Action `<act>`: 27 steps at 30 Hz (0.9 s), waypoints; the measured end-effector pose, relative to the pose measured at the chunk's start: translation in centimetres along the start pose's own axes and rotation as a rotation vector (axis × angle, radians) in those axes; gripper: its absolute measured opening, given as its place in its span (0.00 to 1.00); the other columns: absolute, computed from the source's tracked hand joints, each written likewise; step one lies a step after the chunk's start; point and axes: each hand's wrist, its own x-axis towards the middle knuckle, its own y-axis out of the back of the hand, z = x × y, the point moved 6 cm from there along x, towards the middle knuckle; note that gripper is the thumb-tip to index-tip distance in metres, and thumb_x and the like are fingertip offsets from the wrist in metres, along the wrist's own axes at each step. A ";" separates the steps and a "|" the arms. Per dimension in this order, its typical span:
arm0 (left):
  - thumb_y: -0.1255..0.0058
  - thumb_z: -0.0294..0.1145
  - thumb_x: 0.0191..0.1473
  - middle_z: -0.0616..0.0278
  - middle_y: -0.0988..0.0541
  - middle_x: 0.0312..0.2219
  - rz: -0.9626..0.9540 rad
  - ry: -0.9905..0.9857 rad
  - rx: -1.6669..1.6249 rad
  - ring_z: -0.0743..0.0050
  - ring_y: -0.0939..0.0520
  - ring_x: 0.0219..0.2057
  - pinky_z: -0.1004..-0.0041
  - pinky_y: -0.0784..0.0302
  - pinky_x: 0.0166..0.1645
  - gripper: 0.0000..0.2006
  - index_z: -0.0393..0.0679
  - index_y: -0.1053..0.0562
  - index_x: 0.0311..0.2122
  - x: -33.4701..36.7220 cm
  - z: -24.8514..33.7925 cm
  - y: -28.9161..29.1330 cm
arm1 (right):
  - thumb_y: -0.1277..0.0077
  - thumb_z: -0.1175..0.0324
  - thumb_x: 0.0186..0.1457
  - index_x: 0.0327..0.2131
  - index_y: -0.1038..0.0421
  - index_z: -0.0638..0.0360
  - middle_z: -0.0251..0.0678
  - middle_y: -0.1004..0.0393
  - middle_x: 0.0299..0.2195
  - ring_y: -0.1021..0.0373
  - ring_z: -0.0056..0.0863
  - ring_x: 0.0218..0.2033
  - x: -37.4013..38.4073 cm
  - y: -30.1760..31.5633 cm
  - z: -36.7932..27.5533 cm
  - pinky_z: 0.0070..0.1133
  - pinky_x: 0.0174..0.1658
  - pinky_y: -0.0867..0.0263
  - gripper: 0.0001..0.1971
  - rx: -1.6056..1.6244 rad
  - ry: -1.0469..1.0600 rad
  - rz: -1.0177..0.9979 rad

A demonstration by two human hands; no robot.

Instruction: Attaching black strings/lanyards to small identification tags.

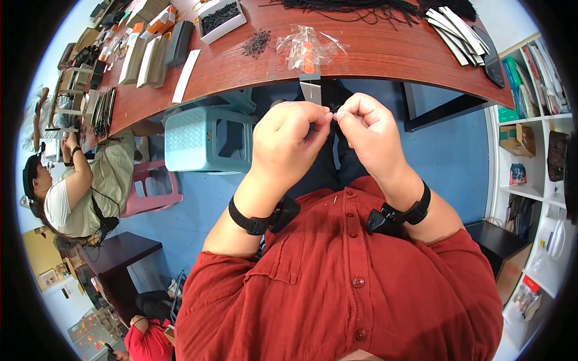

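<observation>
My left hand [286,138] and my right hand [372,129] meet fingertip to fingertip just off the table's front edge. Both are closed in a pinch, thumb against forefinger. A tiny dark bit shows between the fingertips, too small to name. Just beyond them, a flat grey strip [311,93] juts out over the table edge. Crumpled clear plastic wrap and tape [295,51] lie on the table behind it, around an orange piece [309,57]. A pile of small black pieces [257,43] is to the left of the plastic.
A white box of black pieces [221,21], a white strip [186,76] and card stacks [153,60] lie on the left of the table [385,57]. Black cords [361,7], white strips [457,36] and a phone [490,60] lie rightward. Stools [208,138] and a seated co-worker [75,186] are left.
</observation>
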 end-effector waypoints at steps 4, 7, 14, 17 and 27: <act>0.40 0.19 0.36 0.65 0.22 0.25 -0.050 -0.039 -0.026 0.66 0.21 0.27 0.72 0.27 0.31 0.11 0.44 0.30 0.26 0.2 0.0 0.1 | 0.52 0.77 0.55 0.31 0.31 0.62 0.20 0.33 0.24 0.40 0.03 0.23 0.0 0.1 0.2 0.07 0.24 0.44 0.01 -0.013 -0.015 -0.002; 0.40 0.20 0.39 0.64 0.22 0.25 -0.126 0.033 -0.025 0.68 0.21 0.26 0.73 0.26 0.30 0.10 0.43 0.28 0.29 0.1 -0.4 0.0 | 0.52 0.77 0.55 0.33 0.30 0.63 0.21 0.32 0.25 0.39 0.04 0.23 0.0 0.1 0.5 0.06 0.25 0.42 0.02 -0.003 0.012 -0.001; 0.42 0.25 0.47 0.65 0.25 0.23 -0.150 0.517 -0.393 0.81 0.24 0.25 0.81 0.28 0.30 0.09 0.37 0.25 0.35 -1.3 -2.8 -1.4 | 0.51 0.77 0.54 0.32 0.30 0.62 0.22 0.32 0.25 0.38 0.04 0.23 0.1 0.3 1.1 0.07 0.26 0.41 0.01 -0.013 0.070 -0.043; 0.42 0.25 0.48 0.65 0.25 0.24 -0.168 0.450 -0.283 0.82 0.24 0.25 0.82 0.28 0.30 0.08 0.37 0.24 0.35 -1.4 -2.8 -1.1 | 0.51 0.77 0.54 0.32 0.30 0.62 0.22 0.32 0.25 0.38 0.04 0.24 0.0 0.4 1.4 0.07 0.26 0.41 0.01 -0.034 0.042 -0.067; 0.43 0.23 0.49 0.65 0.25 0.28 -0.003 0.791 -0.826 0.81 0.24 0.28 0.83 0.27 0.35 0.04 0.37 0.23 0.32 -3.2 -3.5 -3.1 | 0.51 0.74 0.56 0.36 0.29 0.63 0.28 0.27 0.27 0.37 0.08 0.21 0.0 -0.1 1.3 0.09 0.23 0.41 0.05 0.116 -0.009 -0.080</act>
